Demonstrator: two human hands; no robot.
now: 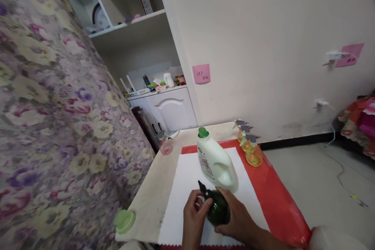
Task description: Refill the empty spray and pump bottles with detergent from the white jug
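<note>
A dark green pump bottle [218,209] with a black pump head [202,187] is tilted over the near part of a white sheet [172,207]. My right hand [238,215] is closed around the bottle's body from the right. My left hand [195,213] grips the neck just below the pump head, its thumb and fingers pinched together. Just beyond both hands stands a large pale detergent bottle [209,154] with a green spout and its mouth uncovered. At the table's near left corner lies a light green cap [124,220].
Yellow spray bottles [253,154] line the far right edge of the red cover [275,193]. A pink transparent container [166,146] is at the table's far left. The floral curtain [67,125] hangs close on the left, with a wall [258,47] behind the table.
</note>
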